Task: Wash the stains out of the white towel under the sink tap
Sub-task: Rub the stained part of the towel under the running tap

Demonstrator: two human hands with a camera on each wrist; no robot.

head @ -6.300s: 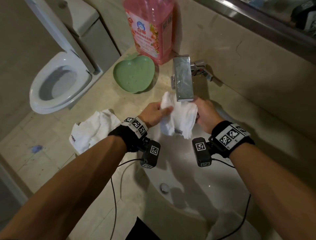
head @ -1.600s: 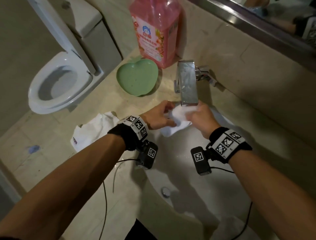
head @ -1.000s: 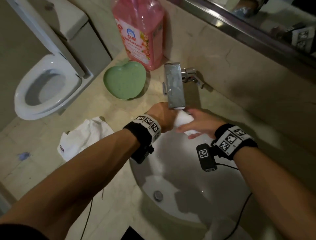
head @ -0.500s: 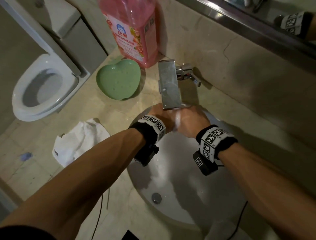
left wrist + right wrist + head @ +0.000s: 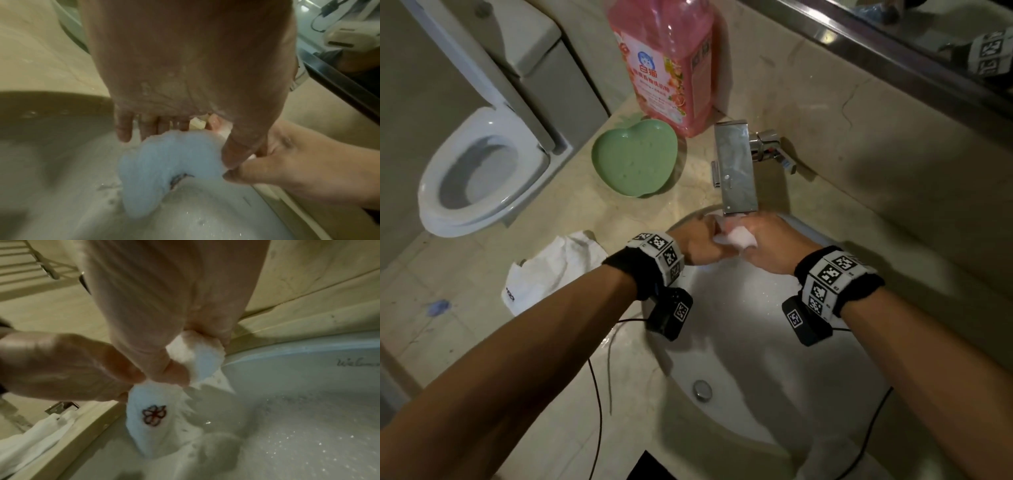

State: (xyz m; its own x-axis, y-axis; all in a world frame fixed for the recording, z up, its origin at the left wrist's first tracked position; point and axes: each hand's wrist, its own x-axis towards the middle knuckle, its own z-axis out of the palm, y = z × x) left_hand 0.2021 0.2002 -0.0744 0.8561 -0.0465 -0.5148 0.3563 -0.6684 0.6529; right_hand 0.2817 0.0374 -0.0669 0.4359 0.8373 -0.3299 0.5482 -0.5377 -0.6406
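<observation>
The white towel (image 5: 736, 237) is a wet wad squeezed between both hands just below the spout of the chrome tap (image 5: 738, 171). My left hand (image 5: 700, 245) grips its left side, fingers curled over the top and thumb pressing the cloth (image 5: 164, 162). My right hand (image 5: 774, 246) grips the other end, fingers wrapped round a bunched knob of towel (image 5: 195, 356). A loose end hangs down into the white basin (image 5: 756, 342) and shows a small embroidered flower (image 5: 154, 414). Droplets speckle the basin.
A pink detergent bottle (image 5: 671, 61) and a green apple-shaped dish (image 5: 633, 161) stand left of the tap. A second white cloth (image 5: 551, 270) lies on the counter left of the basin. The drain (image 5: 702, 389) is near me. The toilet (image 5: 482, 171) is far left.
The towel, spread wide earlier, is now crumpled small. My hands closed together on it under the spout, and a bit of cloth now shows between them again.
</observation>
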